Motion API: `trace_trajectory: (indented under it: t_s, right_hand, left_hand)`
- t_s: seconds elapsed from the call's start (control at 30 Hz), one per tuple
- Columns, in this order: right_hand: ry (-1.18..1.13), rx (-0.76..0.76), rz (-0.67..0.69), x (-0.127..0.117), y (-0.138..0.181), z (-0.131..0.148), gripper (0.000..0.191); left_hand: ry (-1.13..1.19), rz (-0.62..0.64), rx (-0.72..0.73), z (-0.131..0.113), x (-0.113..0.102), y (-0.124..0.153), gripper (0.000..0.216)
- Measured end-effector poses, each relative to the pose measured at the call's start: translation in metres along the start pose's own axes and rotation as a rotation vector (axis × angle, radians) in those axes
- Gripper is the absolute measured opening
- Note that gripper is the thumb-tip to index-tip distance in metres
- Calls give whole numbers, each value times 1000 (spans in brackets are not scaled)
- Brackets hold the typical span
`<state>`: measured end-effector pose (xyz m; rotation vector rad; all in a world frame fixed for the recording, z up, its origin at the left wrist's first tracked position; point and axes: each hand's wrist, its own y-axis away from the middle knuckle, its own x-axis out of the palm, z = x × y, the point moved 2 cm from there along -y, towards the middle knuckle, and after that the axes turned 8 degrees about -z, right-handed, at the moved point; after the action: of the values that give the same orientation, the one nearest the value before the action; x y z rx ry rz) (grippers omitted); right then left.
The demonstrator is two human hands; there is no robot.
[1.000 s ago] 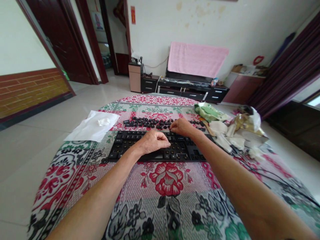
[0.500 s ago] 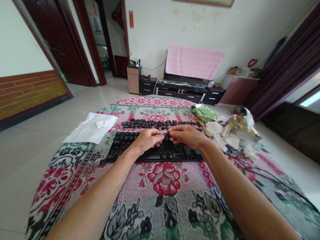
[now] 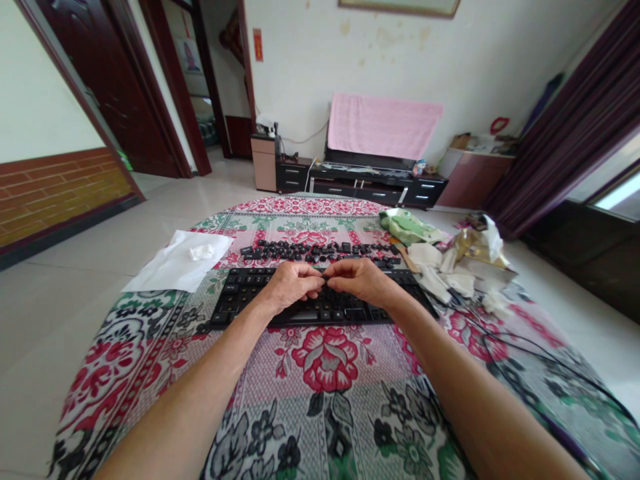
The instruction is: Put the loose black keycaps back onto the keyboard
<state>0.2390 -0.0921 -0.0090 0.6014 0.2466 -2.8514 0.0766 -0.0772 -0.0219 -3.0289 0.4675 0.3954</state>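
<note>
A black keyboard [image 3: 240, 293] lies across the flowered tablecloth [image 3: 325, 353]. Behind it runs a row of several loose black keycaps [image 3: 310, 251]. My left hand [image 3: 293, 285] and my right hand [image 3: 357, 280] meet above the middle of the keyboard, fingertips pinched together. Between them sits a small dark piece that looks like a keycap [image 3: 325, 275], mostly hidden by the fingers. Both hands are closed.
A white paper sheet with a crumpled tissue [image 3: 180, 261] lies at the table's left. A green cloth [image 3: 407, 227], white wipes [image 3: 440, 277] and a foil bag [image 3: 475, 243] crowd the right. Black cables [image 3: 525, 353] trail over the right edge. A TV stand [image 3: 375, 183] stands beyond.
My right hand came back from the row of loose keycaps. My left hand lifted off the keys. Both now meet in a pinch over the keyboard's middle.
</note>
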Motion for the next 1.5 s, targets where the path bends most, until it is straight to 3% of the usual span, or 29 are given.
trace_trajectory:
  t_s: [0.27, 0.4, 0.53, 0.63, 0.9, 1.07, 1.5]
  right_hand:
    - [-21, 15, -67, -3, 11, 0, 20]
    - [67, 104, -45, -12, 23, -1, 19]
    - [119, 185, 60, -21, 32, -3, 19]
    - [149, 194, 121, -25, 35, -4, 17]
    - [263, 245, 210, -25, 37, -13, 20]
    - [401, 152, 208, -21, 36, -11, 22]
    - [449, 208, 182, -18, 36, -13, 23]
  left_hand:
    - [-65, -17, 35, -3, 7, 5, 21]
    - [-302, -4, 222, -9, 17, 11, 22]
    - [-509, 13, 443, -14, 28, 17, 21]
    - [-598, 21, 518, -14, 32, 18, 22]
    - [-689, 6, 552, -11, 29, 16, 20]
    - [-718, 31, 558, -8, 30, 15, 19]
    - [-781, 86, 564, -4, 40, 17, 24]
